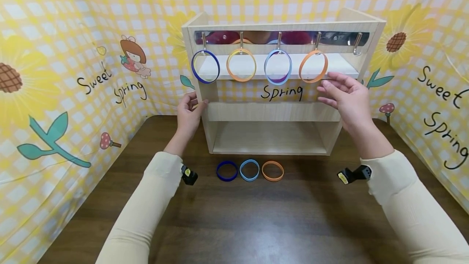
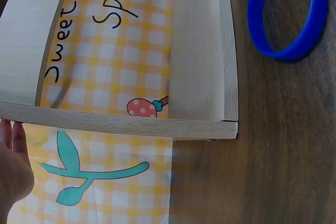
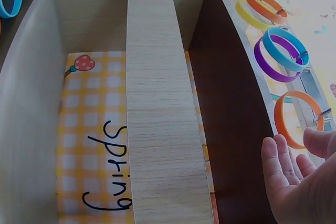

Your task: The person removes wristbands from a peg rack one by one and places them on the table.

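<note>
- Upper centre of the frame, the hung orange ring (image 3: 280, 124) sits on the fourth hook (image 1: 318, 40) from the left — the hook seems to carry its weight, not the fingers.
- Right hand (image 1: 349, 97) at its lower right: fingers loosely spread, nothing held, forearm angled in from lower right. Contact with ring: can't tell.
- Left hand (image 1: 188, 113), left of centre: thumb at front edge, fingers against outer side, holding the wooden rack (image 1: 271, 111) — probably to stop it shifting.
- Lower centre: dark blue ring (image 1: 227, 179), light blue ring (image 1: 249, 179), second orange ring (image 1: 272, 179) flat in a row on the table (image 1: 227, 219), likely for easy pickup.
</note>
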`<state>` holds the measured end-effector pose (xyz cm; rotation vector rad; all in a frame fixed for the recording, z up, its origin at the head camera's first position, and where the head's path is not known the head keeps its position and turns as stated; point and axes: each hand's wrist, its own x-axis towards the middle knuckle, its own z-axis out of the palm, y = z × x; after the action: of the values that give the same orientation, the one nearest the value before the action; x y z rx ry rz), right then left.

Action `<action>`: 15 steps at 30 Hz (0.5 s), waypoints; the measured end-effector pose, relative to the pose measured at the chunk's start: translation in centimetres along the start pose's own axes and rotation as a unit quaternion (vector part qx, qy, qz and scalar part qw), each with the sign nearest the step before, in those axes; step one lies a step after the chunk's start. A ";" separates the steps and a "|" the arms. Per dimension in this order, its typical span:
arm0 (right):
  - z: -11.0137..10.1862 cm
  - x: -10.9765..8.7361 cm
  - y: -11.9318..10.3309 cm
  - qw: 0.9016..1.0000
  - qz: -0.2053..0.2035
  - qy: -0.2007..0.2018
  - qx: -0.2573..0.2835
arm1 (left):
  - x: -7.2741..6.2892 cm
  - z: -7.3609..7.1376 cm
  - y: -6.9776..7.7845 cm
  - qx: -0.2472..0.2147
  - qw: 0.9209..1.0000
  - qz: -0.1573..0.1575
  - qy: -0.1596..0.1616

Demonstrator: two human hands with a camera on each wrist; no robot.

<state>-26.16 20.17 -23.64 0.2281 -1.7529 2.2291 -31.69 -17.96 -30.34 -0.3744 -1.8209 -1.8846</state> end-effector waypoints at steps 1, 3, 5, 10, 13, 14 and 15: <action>0.0 0.1 0.0 1.000 0.006 0.001 -0.002 | -0.1 0.0 0.0 0.000 1.000 -0.002 0.000; 0.2 0.2 0.0 1.000 0.013 0.002 -0.004 | -0.1 0.0 0.0 0.000 1.000 -0.004 -0.001; 0.3 0.4 0.0 1.000 0.016 0.003 0.003 | -0.2 0.0 0.0 -0.002 1.000 -0.003 -0.002; 0.7 0.8 -0.1 1.000 0.017 0.000 0.026 | -0.1 0.0 0.0 0.000 1.000 0.000 0.002; 0.9 1.0 -0.1 0.999 0.022 -0.002 0.034 | -0.1 0.0 0.0 0.000 1.000 0.003 0.002; 1.0 1.0 -0.1 0.999 0.024 -0.002 0.033 | -0.1 0.0 0.0 -0.001 1.000 0.004 0.001; 1.0 1.0 -0.1 0.999 0.025 -0.002 0.033 | -0.1 -0.1 0.0 -0.002 1.000 0.005 0.000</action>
<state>-27.17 19.34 -22.99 0.2048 -1.7071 2.3246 -31.63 -18.01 -30.42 -0.3853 -1.8128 -1.8819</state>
